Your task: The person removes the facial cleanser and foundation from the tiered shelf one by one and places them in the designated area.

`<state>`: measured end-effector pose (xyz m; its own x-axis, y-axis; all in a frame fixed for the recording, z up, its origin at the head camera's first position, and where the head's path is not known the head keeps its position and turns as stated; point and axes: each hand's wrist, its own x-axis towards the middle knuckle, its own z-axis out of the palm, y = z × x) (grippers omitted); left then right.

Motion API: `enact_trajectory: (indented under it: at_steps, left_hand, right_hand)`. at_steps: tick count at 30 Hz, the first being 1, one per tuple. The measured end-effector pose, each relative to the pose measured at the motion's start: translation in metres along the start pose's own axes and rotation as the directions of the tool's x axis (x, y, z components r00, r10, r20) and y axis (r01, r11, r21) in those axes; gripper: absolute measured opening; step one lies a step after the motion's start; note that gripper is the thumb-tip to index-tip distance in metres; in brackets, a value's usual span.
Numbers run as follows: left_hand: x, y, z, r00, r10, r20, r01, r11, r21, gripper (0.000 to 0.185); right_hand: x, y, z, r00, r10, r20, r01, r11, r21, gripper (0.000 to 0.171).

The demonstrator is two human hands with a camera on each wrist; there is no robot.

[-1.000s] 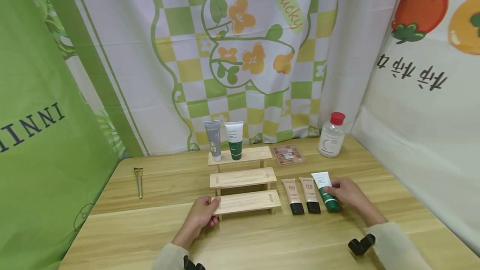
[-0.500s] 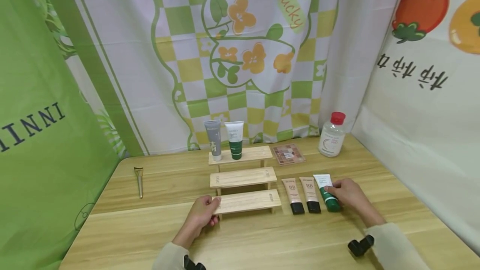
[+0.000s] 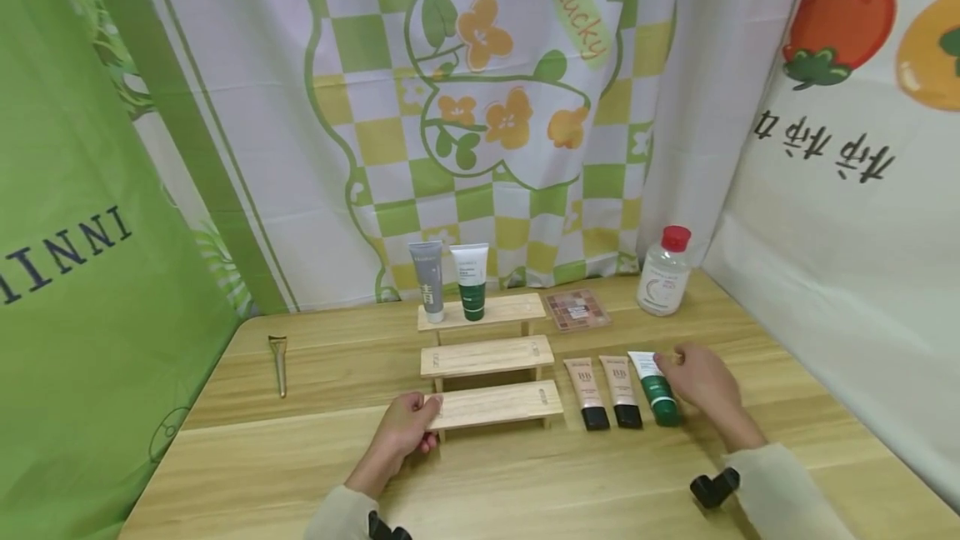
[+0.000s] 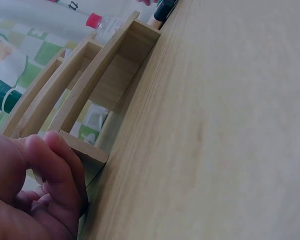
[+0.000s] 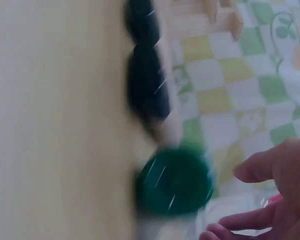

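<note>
1. The left hand point(image 3: 401, 432) grips the left end of the lowest step of a wooden three-step rack point(image 3: 495, 405); its fingers curl round the board's edge, which the left wrist view shows close up.
2. The right hand point(image 3: 701, 382) rests at the 3 o'clock side of a green-capped tube point(image 3: 654, 388) lying flat on the table point(image 3: 525, 482). Its fingertips touch the tube's white upper end, and in the right wrist view the fingers are loosely bent and parted beside the green cap, not closed round it.
3. The green-capped tube lies cap toward the person, at 3 o'clock from the rack's lowest step.
4. Two beige tubes with black caps point(image 3: 603, 392) lie side by side between the rack and the green-capped tube.
5. On the rack's top step stand a grey tube point(image 3: 427, 280) and a white-and-green tube point(image 3: 471, 280), upright and close together.
6. At 1 o'clock from the rack lie an eyeshadow palette point(image 3: 577, 309) and, farther right, a clear bottle with a red cap point(image 3: 664, 272).
7. A makeup brush point(image 3: 279, 363) lies at 9 o'clock from the rack, well apart.
</note>
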<state>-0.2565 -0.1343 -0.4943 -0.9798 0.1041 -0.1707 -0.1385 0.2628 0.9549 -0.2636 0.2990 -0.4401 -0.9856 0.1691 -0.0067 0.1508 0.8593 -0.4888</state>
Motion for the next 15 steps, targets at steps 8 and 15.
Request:
enact_trajectory:
  at_steps: [8,15]
  left_hand:
    - [-0.001,-0.001,0.0,1.0,0.016,-0.007,-0.016,1.0,-0.007,0.031]
    - [-0.001,-0.002,0.0,1.0,0.025,0.002,-0.025,1.0,-0.019,0.032]
  right_hand:
    - [0.011,-0.094,0.009,0.898,-0.319,-0.304,0.403,0.872,0.276,0.046]
    - [0.024,-0.174,0.029,0.829,-0.489,-0.272,0.557,0.671,0.489,0.049]
